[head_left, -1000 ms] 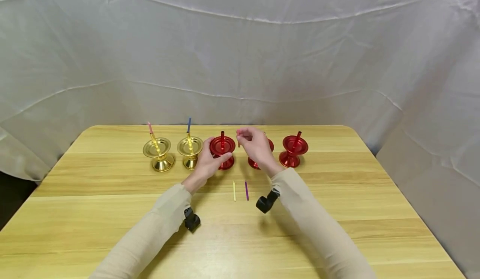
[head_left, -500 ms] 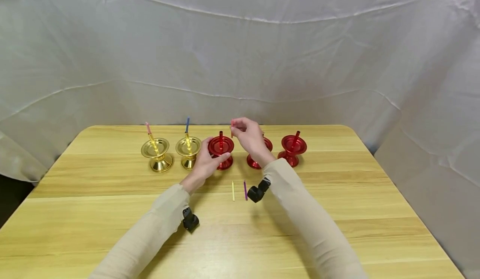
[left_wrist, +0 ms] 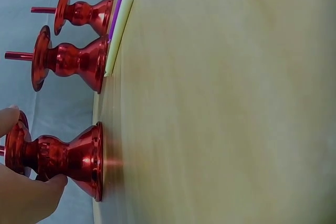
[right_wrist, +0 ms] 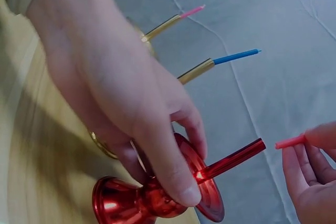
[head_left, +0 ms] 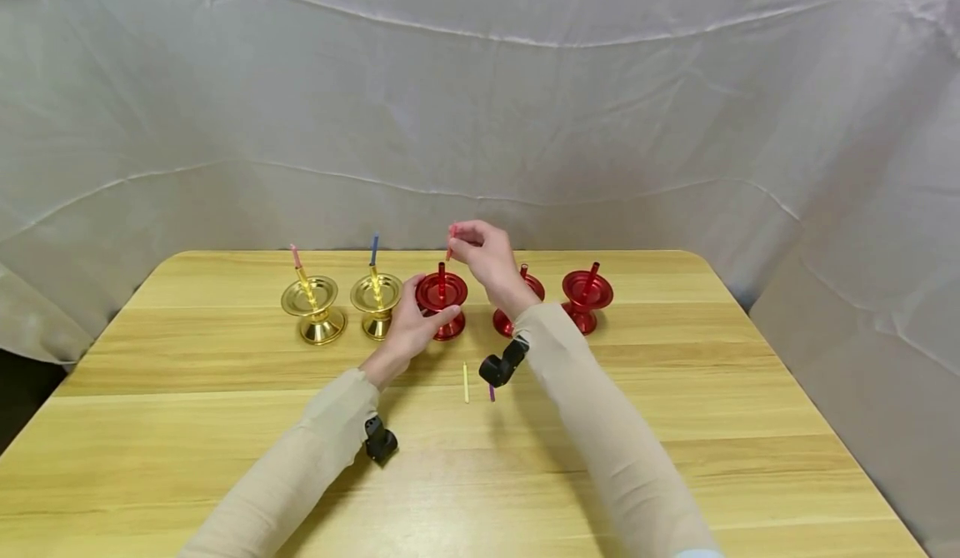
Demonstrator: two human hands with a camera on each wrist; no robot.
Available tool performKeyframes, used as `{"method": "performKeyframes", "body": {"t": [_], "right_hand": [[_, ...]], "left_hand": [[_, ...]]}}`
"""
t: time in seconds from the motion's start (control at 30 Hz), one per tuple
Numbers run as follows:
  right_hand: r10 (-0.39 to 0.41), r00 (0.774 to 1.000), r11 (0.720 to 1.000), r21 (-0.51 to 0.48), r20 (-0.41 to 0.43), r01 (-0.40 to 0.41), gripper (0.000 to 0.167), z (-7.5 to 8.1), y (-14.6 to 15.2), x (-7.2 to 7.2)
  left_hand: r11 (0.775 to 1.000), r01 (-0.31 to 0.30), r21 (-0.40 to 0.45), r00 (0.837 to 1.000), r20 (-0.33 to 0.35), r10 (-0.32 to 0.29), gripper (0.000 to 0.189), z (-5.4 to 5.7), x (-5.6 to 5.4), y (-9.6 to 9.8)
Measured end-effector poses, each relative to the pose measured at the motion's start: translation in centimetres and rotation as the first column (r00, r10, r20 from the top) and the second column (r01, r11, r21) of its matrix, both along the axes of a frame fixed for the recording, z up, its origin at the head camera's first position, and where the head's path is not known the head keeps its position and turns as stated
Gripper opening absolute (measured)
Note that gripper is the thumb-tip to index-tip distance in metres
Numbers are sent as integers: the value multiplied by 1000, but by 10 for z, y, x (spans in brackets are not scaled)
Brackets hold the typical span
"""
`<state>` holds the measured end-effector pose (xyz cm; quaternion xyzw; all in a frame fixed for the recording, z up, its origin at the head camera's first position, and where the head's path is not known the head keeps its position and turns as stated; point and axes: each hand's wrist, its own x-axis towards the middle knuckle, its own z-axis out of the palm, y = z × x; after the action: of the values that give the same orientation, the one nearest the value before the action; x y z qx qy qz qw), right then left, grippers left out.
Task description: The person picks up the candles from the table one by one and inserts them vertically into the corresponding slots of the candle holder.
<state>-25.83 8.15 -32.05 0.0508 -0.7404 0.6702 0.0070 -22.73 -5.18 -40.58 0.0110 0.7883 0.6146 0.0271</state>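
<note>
My left hand (head_left: 412,321) grips the leftmost red candle holder (head_left: 442,291) around its dish and neck; the holder stands upright on the table. Between thumb and fingertips, my right hand (head_left: 486,262) pinches a short pinkish-red candle (right_wrist: 290,141). In the right wrist view the candle's lower end is just off the mouth of the holder's red tube (right_wrist: 236,159), with a small gap between them. On the table in front lie a yellow candle (head_left: 466,383) and a purple candle (head_left: 492,393), the purple one partly hidden by the right wrist camera.
To the left stand two gold holders, one with a pink candle (head_left: 296,256), the other with a blue candle (head_left: 375,250). Two more red holders stand to the right: the middle one (head_left: 534,286), partly behind my right arm, and the far one (head_left: 587,291). A grey cloth hangs behind the table.
My right hand has moved left and up with the pinkish-red candle, from beside the held red holder to over its tube. The left hand keeps its grip in place.
</note>
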Motion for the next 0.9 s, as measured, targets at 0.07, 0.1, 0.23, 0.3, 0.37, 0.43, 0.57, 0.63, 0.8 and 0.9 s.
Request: {"method": "performKeyframes", "body": {"t": [0.07,0.1,0.23,0.3,0.37,0.43,0.57,0.63,0.8,0.9], "right_hand": [[20,1000,1000,-13,21,-20,24,2,-1,-2],[28,999,999,-16,30,-28,24,2,-1,-3],[44,996,999,-18,74,-43,25,3,-3,-4],[47,994,999,-20,94,-45,26,1,-2,-5],[51,993,999,-22,111,-49,26,0,-2,-6],[59,991,998,-22,117,-57,27,-2,-1,-7],[70,993,997,12,98,-71,28,-5,0,-7],[78,994,995,53,74,-82,27,-4,1,-7],[106,994,979,170,17,-108,20,-3,0,-4],[110,994,969,222,5,-109,19,-4,0,-3]], "left_hand": [[1000,3,3,1000,-4,-3,81,0,0,-1],[1000,5,9,1000,-7,-5,81,0,0,-1],[1000,8,15,1000,-9,-8,81,0,-1,-1],[1000,8,16,1000,-6,-8,81,0,0,0],[1000,5,14,1000,-1,-5,81,0,0,1],[1000,4,15,1000,3,-4,81,0,0,1],[1000,1,10,1000,13,-2,81,1,1,2],[1000,-1,6,1000,16,1,81,1,1,2],[1000,-2,7,1000,12,2,81,1,1,1],[1000,-4,5,1000,6,4,80,1,1,1]]}}
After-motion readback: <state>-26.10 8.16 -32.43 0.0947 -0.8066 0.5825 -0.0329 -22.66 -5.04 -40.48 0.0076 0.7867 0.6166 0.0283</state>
